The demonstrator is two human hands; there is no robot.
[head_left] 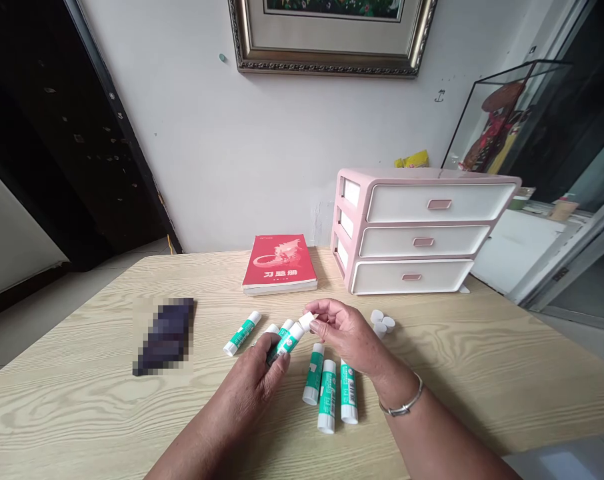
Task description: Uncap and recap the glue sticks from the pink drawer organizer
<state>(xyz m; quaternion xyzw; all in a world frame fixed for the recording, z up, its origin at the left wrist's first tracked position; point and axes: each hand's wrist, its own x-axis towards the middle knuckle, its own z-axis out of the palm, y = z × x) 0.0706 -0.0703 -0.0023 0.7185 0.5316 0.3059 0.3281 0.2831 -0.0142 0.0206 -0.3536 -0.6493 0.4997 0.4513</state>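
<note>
My left hand is closed round the body of a green and white glue stick, held a little above the table. My right hand pinches the white cap at that stick's upper end. A second stick lies just behind the left fingers. Another glue stick rests to the left. Three more glue sticks lie side by side under my right wrist. Loose white caps sit right of my right hand.
A pink three-drawer organiser stands at the back right, drawers closed. A red book lies left of it. A dark blurred object is on the wooden table at left. A framed picture hangs on the wall.
</note>
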